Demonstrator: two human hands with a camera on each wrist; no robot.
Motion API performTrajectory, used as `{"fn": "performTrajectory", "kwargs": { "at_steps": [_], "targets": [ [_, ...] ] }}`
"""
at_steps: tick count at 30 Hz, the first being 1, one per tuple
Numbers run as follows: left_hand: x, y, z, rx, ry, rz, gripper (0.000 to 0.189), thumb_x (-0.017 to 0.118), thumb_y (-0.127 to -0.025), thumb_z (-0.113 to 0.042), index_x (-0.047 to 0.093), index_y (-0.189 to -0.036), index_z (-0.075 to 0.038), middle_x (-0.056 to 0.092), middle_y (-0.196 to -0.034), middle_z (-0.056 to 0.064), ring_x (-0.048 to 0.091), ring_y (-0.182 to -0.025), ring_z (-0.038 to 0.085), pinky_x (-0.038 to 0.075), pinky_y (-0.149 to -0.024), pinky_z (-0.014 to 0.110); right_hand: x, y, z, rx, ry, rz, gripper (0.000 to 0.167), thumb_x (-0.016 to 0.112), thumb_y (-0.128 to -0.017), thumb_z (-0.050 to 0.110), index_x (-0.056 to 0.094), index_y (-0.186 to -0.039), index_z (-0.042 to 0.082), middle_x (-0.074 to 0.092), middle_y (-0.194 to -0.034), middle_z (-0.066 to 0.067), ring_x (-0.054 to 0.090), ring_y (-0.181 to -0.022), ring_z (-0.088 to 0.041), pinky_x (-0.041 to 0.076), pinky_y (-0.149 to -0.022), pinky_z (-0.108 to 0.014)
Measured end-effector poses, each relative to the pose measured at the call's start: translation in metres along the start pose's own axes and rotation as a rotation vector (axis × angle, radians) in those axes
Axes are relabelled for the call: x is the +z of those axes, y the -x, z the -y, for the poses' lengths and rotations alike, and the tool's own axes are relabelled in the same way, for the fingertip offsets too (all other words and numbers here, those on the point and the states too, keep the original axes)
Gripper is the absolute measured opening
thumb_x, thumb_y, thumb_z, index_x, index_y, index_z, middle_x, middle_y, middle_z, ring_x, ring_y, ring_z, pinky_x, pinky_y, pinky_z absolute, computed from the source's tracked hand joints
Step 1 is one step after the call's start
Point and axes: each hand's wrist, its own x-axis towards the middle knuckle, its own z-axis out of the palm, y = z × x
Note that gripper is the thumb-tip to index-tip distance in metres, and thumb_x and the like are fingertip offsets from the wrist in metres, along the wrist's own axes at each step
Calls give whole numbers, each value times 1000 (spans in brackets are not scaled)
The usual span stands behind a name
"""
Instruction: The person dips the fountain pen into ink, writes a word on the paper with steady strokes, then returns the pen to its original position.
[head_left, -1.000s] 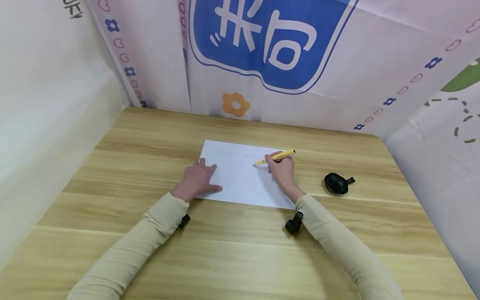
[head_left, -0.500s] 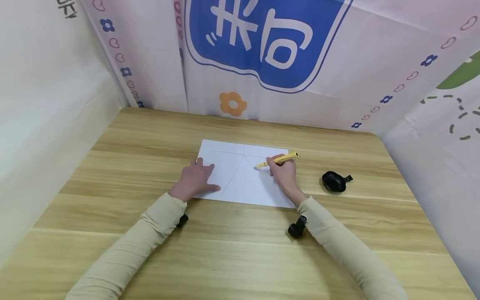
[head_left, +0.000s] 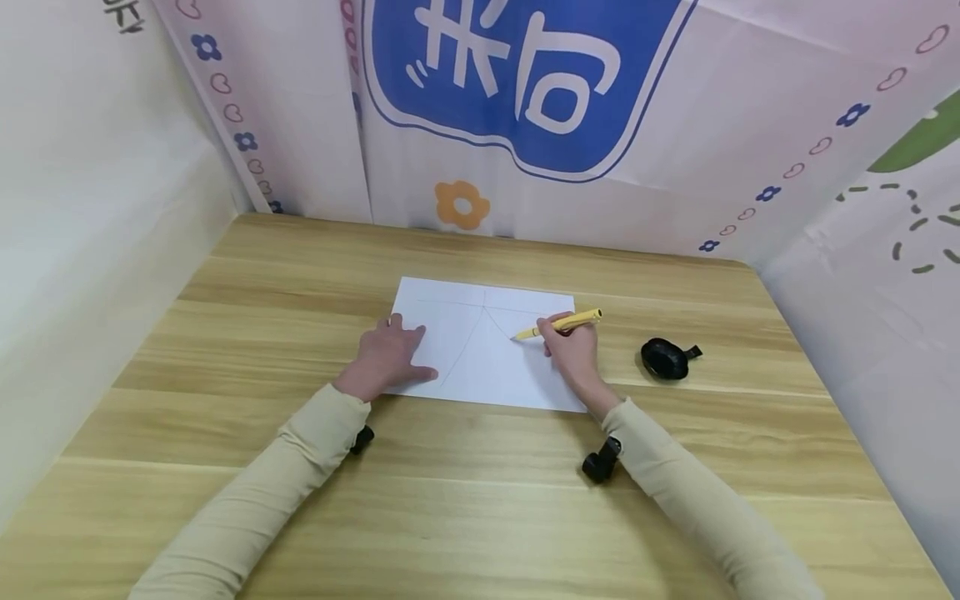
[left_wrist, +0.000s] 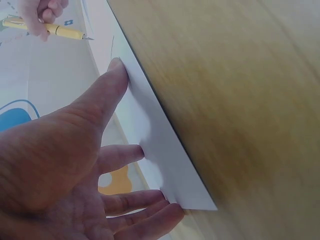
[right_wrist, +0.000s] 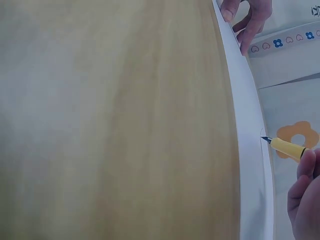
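A white sheet of paper (head_left: 472, 367) lies on the wooden table, with thin lines drawn on it: a nearly level one near the top, a short upright one, and two slanting down from where they cross. My left hand (head_left: 386, 357) rests spread on the paper's left edge; the left wrist view shows its thumb and fingertips pressing the sheet (left_wrist: 165, 155). In my right hand (head_left: 573, 350) I grip a yellow fountain pen (head_left: 562, 324), its nib touching the paper at the lower end of the right slanting line. The nib also shows against the paper in the right wrist view.
A small black dish-like object with a tab (head_left: 665, 359) sits on the table (head_left: 465, 517) to the right of the paper. Black wrist cameras (head_left: 602, 461) hang under both cuffs. A printed cloth (head_left: 637, 208) stands behind the table, and pale walls flank it.
The pen in my right hand has moved down and to the right, and the right slanting line has grown longer. My left hand stays on the paper. The head view has shifted slightly.
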Motion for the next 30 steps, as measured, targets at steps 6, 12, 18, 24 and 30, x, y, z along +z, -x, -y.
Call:
{"fn": "performTrajectory", "kwargs": {
  "at_steps": [6,12,18,24,30],
  "targets": [
    [0,-1,1,0,-4,3,78,66,-82,-52,45,-140,-4,44,-130,31,46,-117,44,50,-79,50,-8,5,0,13,5,9,18,65,-87,20,63,-90,2,54,-57,3,50,-47,-7,37,-44,-20],
    [-1,-2,0,-4,-13,18,78,65,-82,-53,43,-141,-5,43,-132,32,46,-118,44,50,-81,51,-15,11,-3,23,0,21,19,65,-88,21,62,-89,2,53,-54,4,49,-47,-7,34,-44,-20],
    [-1,-2,0,-3,-14,18,78,65,-83,-52,43,-140,-4,42,-133,33,44,-120,46,49,-83,53,-22,15,-4,33,6,21,18,65,-88,21,63,-89,3,54,-55,3,50,-47,-8,34,-43,-20],
    [-1,-2,0,6,-18,7,78,65,-83,-52,44,-140,-3,45,-130,32,46,-118,45,50,-81,51,-27,19,-6,41,0,13,19,65,-87,21,62,-89,3,53,-54,4,50,-47,-8,33,-44,-20],
    [-1,-2,0,4,-22,19,77,65,-83,-51,44,-140,-3,44,-130,32,46,-117,45,50,-80,52,-33,24,-9,28,-12,10,17,65,-88,19,61,-87,2,51,-50,6,48,-45,-8,31,-42,-20]
  ]
}}
